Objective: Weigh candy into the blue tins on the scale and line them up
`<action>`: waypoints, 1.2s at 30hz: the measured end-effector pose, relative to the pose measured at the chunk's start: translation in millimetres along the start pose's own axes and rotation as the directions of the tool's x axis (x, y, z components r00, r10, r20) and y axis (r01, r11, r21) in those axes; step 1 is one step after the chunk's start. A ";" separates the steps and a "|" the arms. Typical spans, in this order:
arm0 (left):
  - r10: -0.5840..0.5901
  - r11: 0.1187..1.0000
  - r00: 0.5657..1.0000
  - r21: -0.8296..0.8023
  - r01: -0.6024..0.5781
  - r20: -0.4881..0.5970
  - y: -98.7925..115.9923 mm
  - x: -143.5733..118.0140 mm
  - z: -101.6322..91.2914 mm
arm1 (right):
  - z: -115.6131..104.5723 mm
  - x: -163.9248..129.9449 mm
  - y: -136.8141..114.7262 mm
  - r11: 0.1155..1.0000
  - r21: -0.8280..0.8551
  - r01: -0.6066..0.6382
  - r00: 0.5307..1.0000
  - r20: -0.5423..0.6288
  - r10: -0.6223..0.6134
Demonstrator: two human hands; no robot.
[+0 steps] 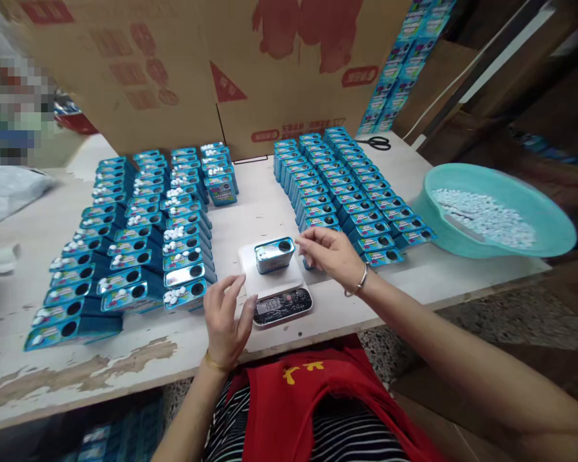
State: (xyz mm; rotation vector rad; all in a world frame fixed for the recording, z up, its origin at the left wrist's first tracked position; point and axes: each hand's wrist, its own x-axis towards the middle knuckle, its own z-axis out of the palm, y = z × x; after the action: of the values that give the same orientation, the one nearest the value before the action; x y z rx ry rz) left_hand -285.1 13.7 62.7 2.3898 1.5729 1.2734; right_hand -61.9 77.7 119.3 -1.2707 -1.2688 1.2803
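Weighing step, I'd say. One blue tin (274,255) sits on the small kitchen scale (275,284) at the table's near edge (125,359), display lit but digits too blurred to read. My left hand (225,316) rests just beside the scale's left side, fingers loose and spread, gripping nothing. My right hand (331,253) hovers just right of the tin, fingertips pinched together; whether there's a small white piece between them I can't tell. Filled tins with white pieces stand in rows to the left (135,250), closed ones in rows to the right (351,186). Teal basin (549,221) of white pieces far right. My guess for the next move: check the readout, then a careful fingertip drop into the tin's round hole, or lifting the tin off without nudging the scale.
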 end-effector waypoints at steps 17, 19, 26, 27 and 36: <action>0.052 0.991 0.974 0.109 -0.077 0.220 22.5 84.9 23.5 | 23.6 -54.2 71.6 0.807 0.454 -0.377 0.921 0.098 0.376; 0.025 0.995 0.964 0.083 -0.049 0.263 26.7 90.7 26.3 | 25.6 -55.9 74.6 0.805 0.460 -0.375 0.924 0.112 0.366; 0.052 0.998 0.967 -0.042 -0.043 0.250 25.7 99.6 37.1 | 25.1 -57.6 78.8 0.736 0.544 -0.403 0.911 0.166 0.377; 0.062 0.997 0.968 -0.053 -0.050 0.244 24.6 100.8 38.9 | 24.7 -57.3 78.1 0.717 0.563 -0.411 0.908 0.179 0.380; 0.154 0.968 0.951 -0.235 -0.091 0.267 46.8 101.1 38.3 | 23.2 -56.2 65.1 0.476 0.756 -0.449 0.874 0.261 0.411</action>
State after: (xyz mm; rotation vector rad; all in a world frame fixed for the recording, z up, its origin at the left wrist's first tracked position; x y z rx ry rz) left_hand -208.8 83.8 118.9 2.4268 1.1580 1.0012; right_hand -77.5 15.9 57.0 -0.8733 -0.2216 1.9507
